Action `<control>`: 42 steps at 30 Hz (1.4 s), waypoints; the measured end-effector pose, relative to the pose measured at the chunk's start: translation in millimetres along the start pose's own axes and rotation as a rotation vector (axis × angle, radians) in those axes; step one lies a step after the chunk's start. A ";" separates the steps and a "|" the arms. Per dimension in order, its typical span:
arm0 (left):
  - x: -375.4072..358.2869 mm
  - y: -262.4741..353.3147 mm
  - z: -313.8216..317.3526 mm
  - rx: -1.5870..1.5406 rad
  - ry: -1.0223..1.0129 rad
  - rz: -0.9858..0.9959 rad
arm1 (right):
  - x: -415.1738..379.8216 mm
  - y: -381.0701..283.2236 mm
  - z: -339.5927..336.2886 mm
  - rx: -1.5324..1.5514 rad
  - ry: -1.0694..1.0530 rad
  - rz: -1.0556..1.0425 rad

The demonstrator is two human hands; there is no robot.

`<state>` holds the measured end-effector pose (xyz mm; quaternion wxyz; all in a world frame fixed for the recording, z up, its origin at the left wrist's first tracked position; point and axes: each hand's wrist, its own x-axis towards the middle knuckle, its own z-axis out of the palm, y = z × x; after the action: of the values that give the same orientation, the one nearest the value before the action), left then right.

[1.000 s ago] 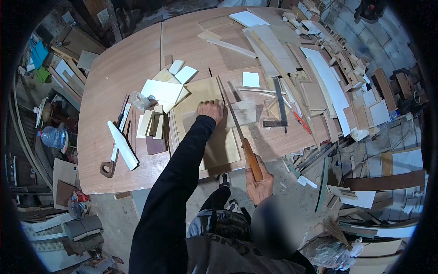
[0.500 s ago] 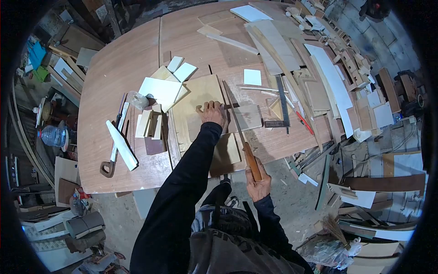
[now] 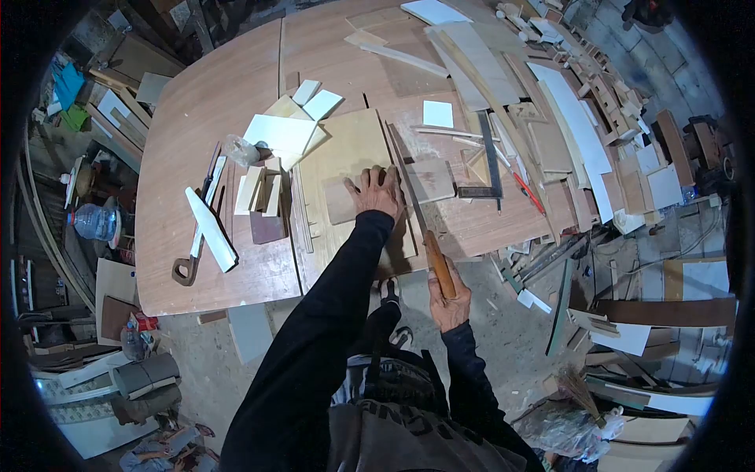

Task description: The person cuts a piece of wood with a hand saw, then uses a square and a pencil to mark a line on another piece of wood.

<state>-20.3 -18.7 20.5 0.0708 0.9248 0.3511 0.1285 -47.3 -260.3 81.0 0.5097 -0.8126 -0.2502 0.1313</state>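
Note:
My left hand (image 3: 377, 193) lies with its fingers spread on a thin wooden board (image 3: 433, 179), which sticks out to the right from under the saw. Beneath it is a larger pale plywood panel (image 3: 334, 145) near the table's front edge. My right hand (image 3: 449, 303) is wrapped around the wooden handle of a handsaw (image 3: 437, 266). The blade points away from me and crosses the thin board just right of my left fingers.
Left of the panel are a wood block stack (image 3: 263, 189), white offcuts (image 3: 279, 135), a plastic bottle (image 3: 241, 149) and another saw (image 3: 185, 270). A metal square (image 3: 489, 157) and red pencil (image 3: 528, 193) lie right. Long strips (image 3: 570, 130) crowd the table's right side.
The view has tilted, so the table sits higher in it. My left fingers have stretched out more from a curled pose. The saw has drawn slightly toward me against the board.

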 end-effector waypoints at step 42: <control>-1.5 -3.2 5.1 -0.044 0.114 0.044 | -18.0 14.5 17.7 0.038 0.129 -0.115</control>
<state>-22.0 -17.5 14.6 0.0684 0.9217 0.3310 0.1901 -66.8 -261.7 59.4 0.5468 -0.7938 -0.2607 0.0538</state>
